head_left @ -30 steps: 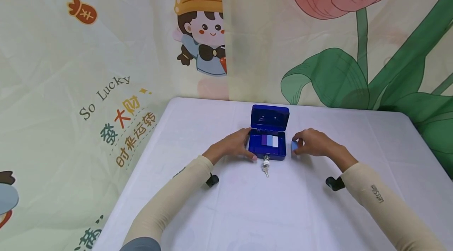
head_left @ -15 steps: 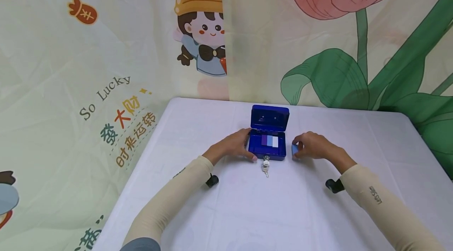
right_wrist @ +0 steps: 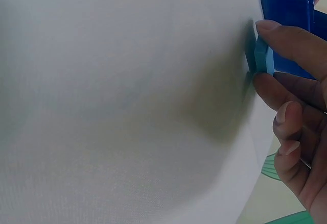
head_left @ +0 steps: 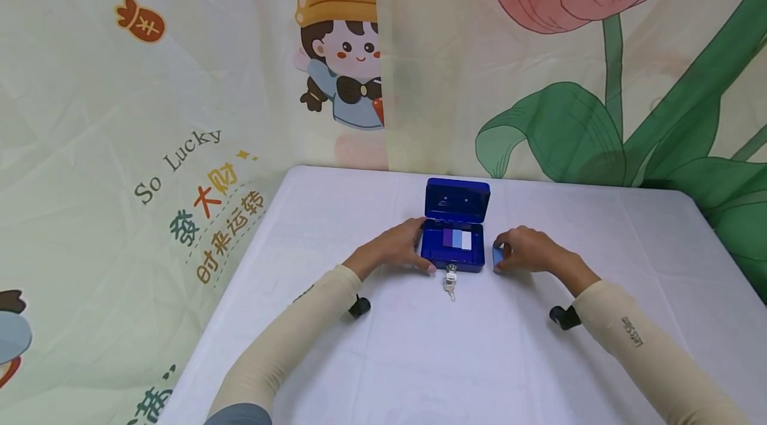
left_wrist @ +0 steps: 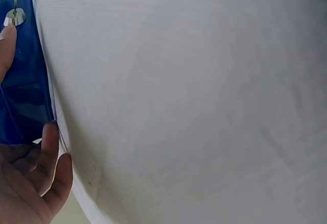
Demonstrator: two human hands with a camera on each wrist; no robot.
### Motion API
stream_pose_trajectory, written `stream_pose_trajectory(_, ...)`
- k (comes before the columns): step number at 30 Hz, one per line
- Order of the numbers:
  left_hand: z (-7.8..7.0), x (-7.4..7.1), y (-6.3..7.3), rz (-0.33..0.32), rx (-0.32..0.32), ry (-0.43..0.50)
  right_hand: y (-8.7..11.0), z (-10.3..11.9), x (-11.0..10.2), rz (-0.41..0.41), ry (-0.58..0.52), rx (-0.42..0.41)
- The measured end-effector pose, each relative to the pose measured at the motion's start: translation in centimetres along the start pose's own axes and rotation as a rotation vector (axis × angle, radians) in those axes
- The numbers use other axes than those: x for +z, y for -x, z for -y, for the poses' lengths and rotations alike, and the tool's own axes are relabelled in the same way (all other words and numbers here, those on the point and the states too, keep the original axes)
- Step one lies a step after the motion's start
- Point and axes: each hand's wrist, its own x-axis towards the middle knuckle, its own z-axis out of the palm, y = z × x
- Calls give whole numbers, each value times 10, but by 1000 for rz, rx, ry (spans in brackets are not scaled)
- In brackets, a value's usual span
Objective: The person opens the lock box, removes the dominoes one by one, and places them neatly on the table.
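An open blue cash box [head_left: 439,256] stands on the table, its lid [head_left: 457,200] raised at the back. Inside lies a row of flat pieces: purple [head_left: 447,237], light blue [head_left: 457,238] and white [head_left: 466,240]. My left hand [head_left: 400,242] grips the box's left side. Its thumb [left_wrist: 6,48] lies by the front lock [left_wrist: 15,17] in the left wrist view. To the right of the box, my right hand [head_left: 530,249] pinches a small light blue block [right_wrist: 263,55] between thumb and fingers, close to the tabletop. The fingers partly hide the block.
A bunch of keys [head_left: 450,288] hangs from the lock at the box's front. White cloth covers the table [head_left: 431,358]. Behind it hangs a printed backdrop [head_left: 431,78]. Black wrist cameras sit beneath the left sleeve [head_left: 293,332] and the right sleeve [head_left: 647,345].
My right hand and the light blue block have come slightly lower and nearer to me, still beside the box. The left hand and the box stay where they were.
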Motion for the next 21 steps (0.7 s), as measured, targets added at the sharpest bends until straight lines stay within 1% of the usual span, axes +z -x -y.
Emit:
stream_pose_trajectory(10,2,3,-1,-4,9,6,-2,-1,5,-2,-2,8)
stream_pose_trajectory(21,1,1,-1,-5,11,-3,-2,-2,6,-13,-5,7)
